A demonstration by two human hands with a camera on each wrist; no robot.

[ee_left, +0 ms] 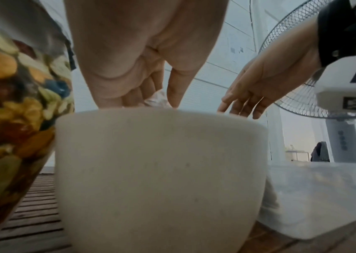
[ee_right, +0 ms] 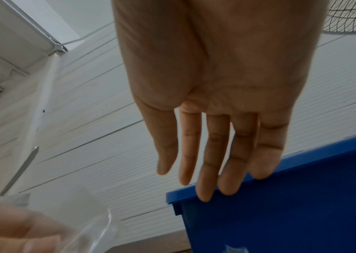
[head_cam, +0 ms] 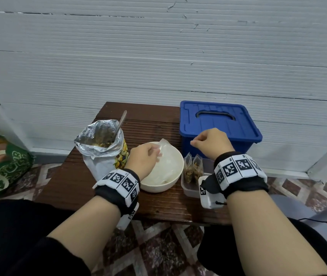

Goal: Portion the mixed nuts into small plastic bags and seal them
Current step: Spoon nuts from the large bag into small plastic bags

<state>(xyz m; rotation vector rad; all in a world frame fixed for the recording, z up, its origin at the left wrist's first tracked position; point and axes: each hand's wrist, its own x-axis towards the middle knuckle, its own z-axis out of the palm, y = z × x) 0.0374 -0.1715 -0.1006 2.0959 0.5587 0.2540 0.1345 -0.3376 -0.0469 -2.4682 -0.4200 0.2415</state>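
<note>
Left grip: left hand (head_cam: pixel 145 156) has its fingers curled onto a clear empty plastic bag (head_cam: pixel 165 154) over the white bowl (head_cam: pixel 175 172); right grip: right hand (head_cam: pixel 211 143) holds nothing, fingers relaxed, raised in front of the blue lidded box (head_cam: pixel 218 120). Head view: bowl sits mid-desk (head_cam: pixel 75 188), the bag's upper edge rising above the far rim. Just left of the bowl stands the open foil pouch of mixed nuts (head_cam: pixel 101 144), a spoon handle (head_cam: pixel 121 121) sticking out of its mouth. Just right of the bowl, a clear tub (head_cam: pixel 188 189) holds two filled small bags (head_cam: pixel 193 168) standing upright side by side. A green bag (head_cam: pixel 3 166) lies on the tiled floor to the left. Left wrist view: the bowl wall (ee_left: pixel 161 171) fills the centre; the left hand (ee_left: pixel 142 56) reaches down past the rim, a crumple of clear plastic (ee_left: pixel 157 100) between thumb and fingers. The pouch's nut-printed side (ee_left: pixel 10 102) is at left, touching or nearly touching the bowl; the clear tub (ee_left: pixel 315 196) at right, with the right hand (ee_left: pixel 265 80) above it, fingers extended. A standing fan (ee_left: pixel 298 82) is behind. Right wrist view: right hand (ee_right: pixel 216 85) palm-on, all fingers straight and slightly apart, empty, against the blue box (ee_right: pixel 291 205). Lower left, blurred left-hand fingertips (ee_right: pixel 10 231) pinch the clear bag (ee_right: pixel 90 231); the spoon handle (ee_right: pixel 21 171) shows beyond.
</note>
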